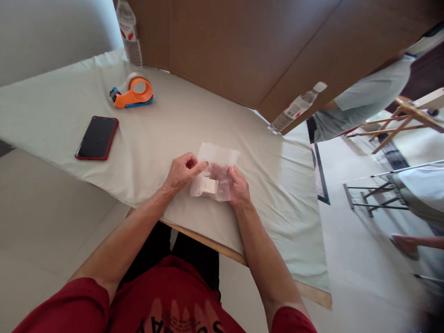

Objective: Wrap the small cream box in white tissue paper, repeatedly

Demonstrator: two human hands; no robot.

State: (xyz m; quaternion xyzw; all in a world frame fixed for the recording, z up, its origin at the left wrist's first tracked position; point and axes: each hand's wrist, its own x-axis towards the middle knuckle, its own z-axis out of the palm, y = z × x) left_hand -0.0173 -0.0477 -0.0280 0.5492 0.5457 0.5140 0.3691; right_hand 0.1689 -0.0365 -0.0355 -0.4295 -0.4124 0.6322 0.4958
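A sheet of clear bubble wrap [222,152] lies unfolded on the cloth-covered table in front of me. A small pale box [209,186] sits on the near part of the sheet, with some of the film around it. My right hand [239,186] grips the wrap's right side, thumb on top and the other fingers partly hidden beneath. From the left, my left hand [183,172] reaches over the wrap's edge with curled fingers, its tips closed on the film near the box.
Farther left on the table [166,115] are a red-cased phone [97,138] and an orange tape dispenser [133,95]. A water bottle [129,34] and another bottle [298,107] stand by a large brown cardboard panel [222,46]. Other people and folding stools [378,189] are at the right.
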